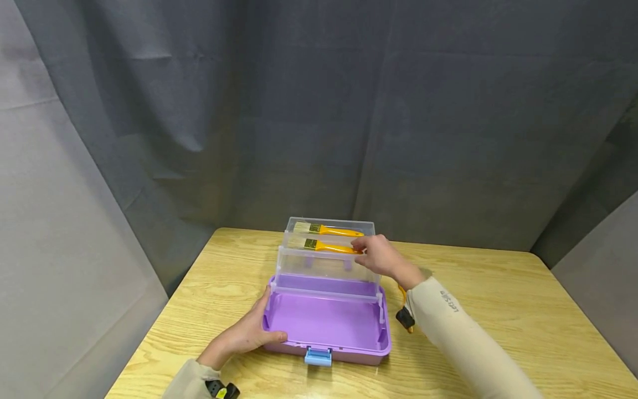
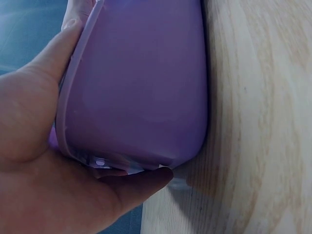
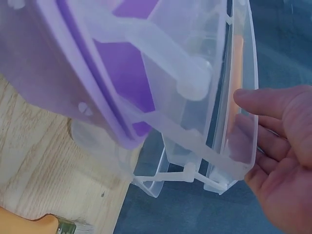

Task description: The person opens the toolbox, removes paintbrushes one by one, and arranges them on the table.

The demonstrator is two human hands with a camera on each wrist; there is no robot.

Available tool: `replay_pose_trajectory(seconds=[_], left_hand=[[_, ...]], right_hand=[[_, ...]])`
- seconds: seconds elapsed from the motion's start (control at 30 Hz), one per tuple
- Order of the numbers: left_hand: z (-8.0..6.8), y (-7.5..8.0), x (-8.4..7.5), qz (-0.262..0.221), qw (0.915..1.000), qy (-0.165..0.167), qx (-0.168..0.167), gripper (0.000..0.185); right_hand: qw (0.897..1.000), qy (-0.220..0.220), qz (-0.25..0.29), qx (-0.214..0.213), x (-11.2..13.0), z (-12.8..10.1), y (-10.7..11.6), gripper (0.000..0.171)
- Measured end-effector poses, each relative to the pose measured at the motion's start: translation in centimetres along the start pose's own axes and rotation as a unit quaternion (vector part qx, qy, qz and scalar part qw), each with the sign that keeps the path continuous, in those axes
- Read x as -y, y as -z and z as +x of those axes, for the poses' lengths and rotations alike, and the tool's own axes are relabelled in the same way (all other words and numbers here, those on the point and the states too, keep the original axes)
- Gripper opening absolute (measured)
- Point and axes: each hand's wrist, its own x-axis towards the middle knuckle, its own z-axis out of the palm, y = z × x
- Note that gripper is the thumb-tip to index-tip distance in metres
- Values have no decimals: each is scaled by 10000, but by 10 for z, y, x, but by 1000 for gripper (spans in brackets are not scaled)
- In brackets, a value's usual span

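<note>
A purple toolbox (image 1: 359, 357) stands open on the table, its clear trays (image 1: 294, 267) fanned up toward the back. My left hand (image 1: 249, 330) grips its left end, thumb along the front and fingers at the side rim, close against the purple wall (image 2: 136, 87) in the left wrist view. One yellow-handled paintbrush (image 1: 339, 231) lies in the topmost tray. Another paintbrush (image 1: 331, 247) lies in the tray below it, bristles to the left. My right hand (image 1: 384, 257) pinches its handle end; in the right wrist view the thumb (image 3: 243, 99) meets the orange handle (image 3: 237, 63).
A further paintbrush (image 3: 27, 224) lies on the wooden table (image 1: 478, 310), right of the toolbox, partly hidden by my right forearm in the head view. A light blue latch (image 1: 318, 357) hangs at the toolbox's front. Dark curtains (image 1: 309, 111) rise behind the table.
</note>
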Motion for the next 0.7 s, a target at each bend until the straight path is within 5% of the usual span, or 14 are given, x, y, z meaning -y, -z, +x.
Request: replay_pose_trajectory(seconds=[0.4, 0.7], left_hand=[[1, 1, -3, -37, 10000, 54, -2, 122], [2, 0, -1, -102, 9999, -2, 33, 121]], right_hand=[[10000, 73, -13, 3, 1, 0, -2, 24], [9974, -147, 700, 7, 2, 0, -2, 29]])
